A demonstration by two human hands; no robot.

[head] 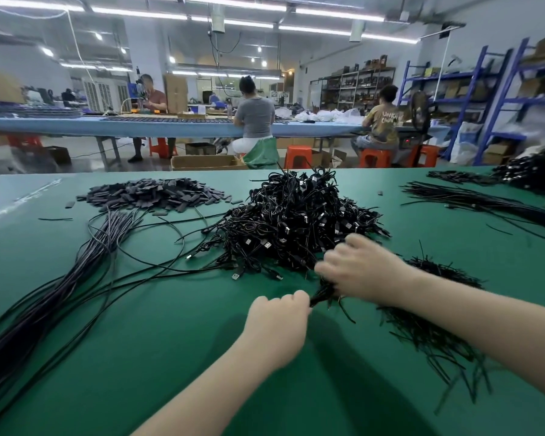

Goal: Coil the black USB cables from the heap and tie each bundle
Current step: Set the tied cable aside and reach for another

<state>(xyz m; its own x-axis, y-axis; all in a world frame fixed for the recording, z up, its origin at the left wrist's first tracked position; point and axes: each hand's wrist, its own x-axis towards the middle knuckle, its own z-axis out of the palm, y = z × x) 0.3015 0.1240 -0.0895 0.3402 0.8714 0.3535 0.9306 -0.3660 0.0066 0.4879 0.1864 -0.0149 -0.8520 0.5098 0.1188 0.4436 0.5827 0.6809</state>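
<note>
A big heap of coiled black USB cables [299, 221] lies in the middle of the green table [158, 341]. Just in front of the heap, my left hand [277, 325] is curled into a fist and grips one end of a small black cable bundle [323, 294]. My right hand [359, 269] curls over the bundle's other side, fingers bent around it; its fingertips are blurred. Most of the bundle is hidden between my hands. A pile of thin black twist ties [434, 328] lies under and beside my right forearm.
A sheaf of long straight black cables [60, 284] runs along the left of the table. A pile of small dark flat pieces [158, 196] sits at the back left. More cables [485, 202] lie at the back right. People sit at a far bench.
</note>
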